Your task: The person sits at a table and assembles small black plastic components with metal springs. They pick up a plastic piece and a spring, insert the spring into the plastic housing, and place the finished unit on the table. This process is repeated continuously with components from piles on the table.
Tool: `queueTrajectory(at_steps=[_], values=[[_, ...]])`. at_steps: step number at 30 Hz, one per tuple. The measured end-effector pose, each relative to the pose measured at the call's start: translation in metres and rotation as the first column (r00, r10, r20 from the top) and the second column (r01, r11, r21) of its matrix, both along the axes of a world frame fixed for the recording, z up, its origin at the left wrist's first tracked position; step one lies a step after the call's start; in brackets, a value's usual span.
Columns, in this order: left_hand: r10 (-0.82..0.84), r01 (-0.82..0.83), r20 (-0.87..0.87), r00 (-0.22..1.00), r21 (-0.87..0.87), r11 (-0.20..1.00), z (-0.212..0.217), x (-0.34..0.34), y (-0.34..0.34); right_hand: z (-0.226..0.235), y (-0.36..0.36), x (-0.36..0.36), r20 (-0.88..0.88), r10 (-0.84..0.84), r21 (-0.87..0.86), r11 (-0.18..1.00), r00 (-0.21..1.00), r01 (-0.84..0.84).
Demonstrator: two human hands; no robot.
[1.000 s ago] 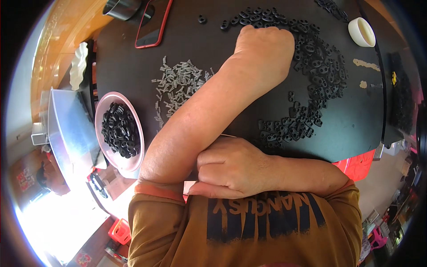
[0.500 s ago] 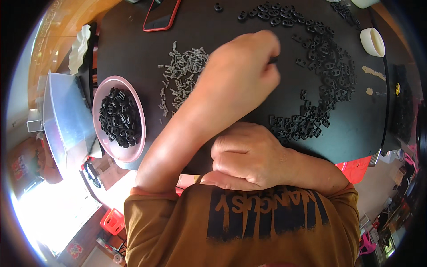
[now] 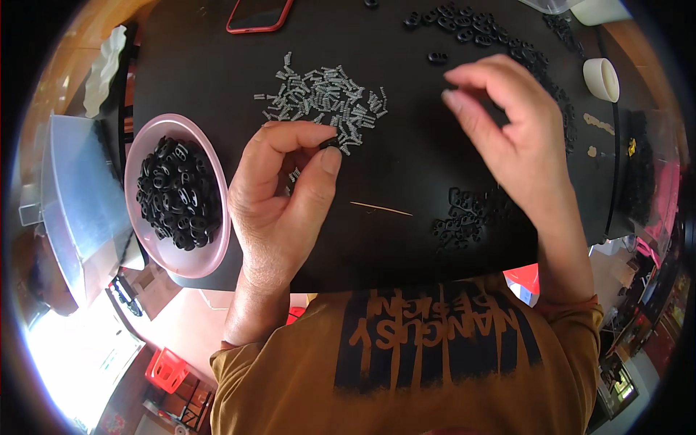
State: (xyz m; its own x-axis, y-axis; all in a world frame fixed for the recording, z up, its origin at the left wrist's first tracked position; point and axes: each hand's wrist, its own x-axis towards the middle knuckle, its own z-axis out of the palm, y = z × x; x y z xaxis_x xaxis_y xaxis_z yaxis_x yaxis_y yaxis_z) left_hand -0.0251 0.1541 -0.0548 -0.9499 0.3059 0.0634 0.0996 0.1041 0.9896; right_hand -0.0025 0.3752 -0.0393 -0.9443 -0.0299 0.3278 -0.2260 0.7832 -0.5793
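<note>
Between its thumb and forefinger, my left hand [image 3: 279,192] pinches a small black plastic piece [image 3: 330,143], mostly covered by the fingertips. It is held over the near side of a heap of small metal springs [image 3: 319,90]. My right hand [image 3: 518,119] is at the right with its thumb and forefinger apart and nothing seen between them. Just beyond those fingertips lies a single black two-holed oval piece [image 3: 437,58]. More such oval pieces [image 3: 464,25] are scattered behind, and my right hand hides part of the spread. Small black parts [image 3: 460,225] form a pile nearer me.
A pink bowl [image 3: 222,210] full of black oval pieces stands at the left table edge. One thin wooden stick [image 3: 380,209] lies mid-table. A red-edged phone [image 3: 257,16] is at the back, a white cup [image 3: 601,80] at the right. Clear plastic containers [image 3: 87,210] stand further left.
My left hand has drawn back leftward from the middle of the table, with the black piece in it. My right hand has risen from the near edge to the far right and opened.
</note>
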Motion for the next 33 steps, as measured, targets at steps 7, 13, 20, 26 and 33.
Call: queueTrajectory(at_steps=[7,13,20,26,33], values=[[0.027,-0.027,-0.035,0.999,0.021,0.999,0.001,0.003,-0.009,-0.02,-0.009,-0.03,-0.015,0.157,0.22,0.964,0.988,-0.15],[0.025,-0.03,-0.149,0.988,-0.029,0.999,0.0,0.003,-0.008,-0.021,-0.015,-0.041,0.073,0.288,0.269,0.916,0.955,-0.297],[-0.004,-0.005,-0.199,0.98,-0.046,0.999,-0.001,0.001,-0.007,-0.016,-0.013,-0.051,0.174,0.349,0.243,0.891,0.921,-0.384],[0.012,-0.021,-0.171,0.985,-0.049,0.999,-0.001,0.002,-0.007,-0.017,-0.015,-0.053,0.193,0.341,0.295,0.874,0.92,-0.386],[0.006,-0.013,-0.147,0.989,-0.049,0.999,-0.001,0.002,-0.008,-0.02,-0.014,-0.047,0.152,0.276,0.243,0.92,0.949,-0.306]])
